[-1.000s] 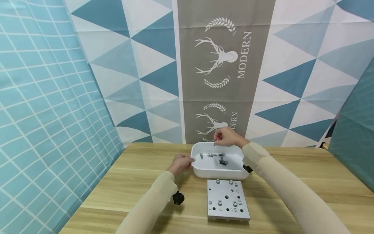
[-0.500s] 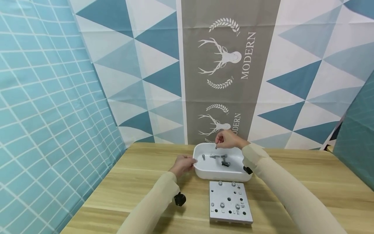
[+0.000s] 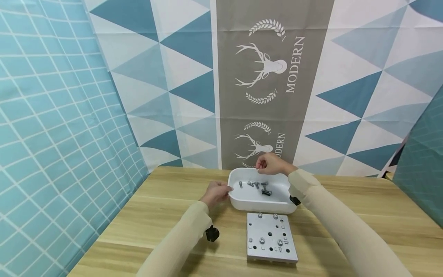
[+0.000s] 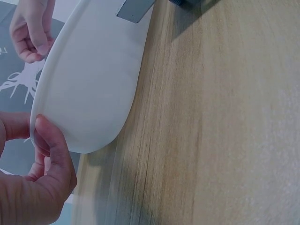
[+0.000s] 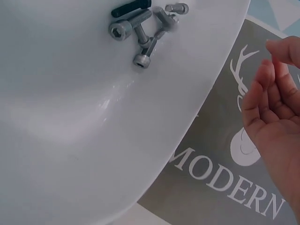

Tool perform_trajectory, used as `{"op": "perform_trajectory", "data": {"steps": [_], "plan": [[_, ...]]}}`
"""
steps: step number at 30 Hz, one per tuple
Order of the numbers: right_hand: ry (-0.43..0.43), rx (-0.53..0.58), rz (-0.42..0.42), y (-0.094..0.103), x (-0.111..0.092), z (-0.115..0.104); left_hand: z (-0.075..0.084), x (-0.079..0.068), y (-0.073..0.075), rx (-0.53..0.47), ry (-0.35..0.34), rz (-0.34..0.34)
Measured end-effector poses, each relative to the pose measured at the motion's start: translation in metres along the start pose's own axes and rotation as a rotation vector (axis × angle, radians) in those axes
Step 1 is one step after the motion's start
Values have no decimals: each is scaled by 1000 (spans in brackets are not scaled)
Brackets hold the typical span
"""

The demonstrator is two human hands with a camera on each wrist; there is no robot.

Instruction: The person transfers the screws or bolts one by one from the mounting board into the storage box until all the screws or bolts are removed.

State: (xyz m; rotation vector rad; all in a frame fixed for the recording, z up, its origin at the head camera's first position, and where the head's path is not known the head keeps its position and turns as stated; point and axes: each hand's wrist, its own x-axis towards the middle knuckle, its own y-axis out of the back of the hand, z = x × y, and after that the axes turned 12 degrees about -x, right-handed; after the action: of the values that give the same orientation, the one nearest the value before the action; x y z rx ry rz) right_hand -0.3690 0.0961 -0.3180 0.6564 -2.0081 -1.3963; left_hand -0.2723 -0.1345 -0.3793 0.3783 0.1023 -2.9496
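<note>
My left hand [image 3: 216, 193] pinches the left rim of a white plastic tray [image 3: 263, 206], thumb outside the wall in the left wrist view. My right hand [image 3: 271, 164] hovers over the tray's far rim. In the right wrist view, the fingers [image 5: 253, 101] are loosely bent with nothing between them. Several silver socket-head bolts [image 3: 240, 184] lie scattered on the tray floor, along with a black bolt [image 5: 131, 8]. One silver bolt [image 5: 165, 18] looks blurred.
A silver metal block [image 3: 270, 227] with holes and several bolts set in it sits on the wooden table [image 3: 166, 200] just in front of the tray. A patterned cloth [image 3: 249, 107] hangs behind the table.
The bolt pinched in my right hand has been let go and is in the tray among the others. My left hand keeps its hold on the rim; the view shifted slightly.
</note>
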Motion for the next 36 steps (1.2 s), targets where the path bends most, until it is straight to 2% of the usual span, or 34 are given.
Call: {"op": "perform_trajectory", "data": {"steps": [8,20,28,32,36], "plan": [[-33,22,-77,8,-11,-5,0,-1,0,11,11,0],[25,-5,-66,11,-23,-17,1,-2,1,11,-4,-4],[98,-26,-81,11,-37,-33,1,-1,3,19,3,-13],[170,-8,-84,14,-49,-47,3,1,3,41,0,-15],[239,9,-101,8,-64,-59,1,3,3,48,4,-26]]}}
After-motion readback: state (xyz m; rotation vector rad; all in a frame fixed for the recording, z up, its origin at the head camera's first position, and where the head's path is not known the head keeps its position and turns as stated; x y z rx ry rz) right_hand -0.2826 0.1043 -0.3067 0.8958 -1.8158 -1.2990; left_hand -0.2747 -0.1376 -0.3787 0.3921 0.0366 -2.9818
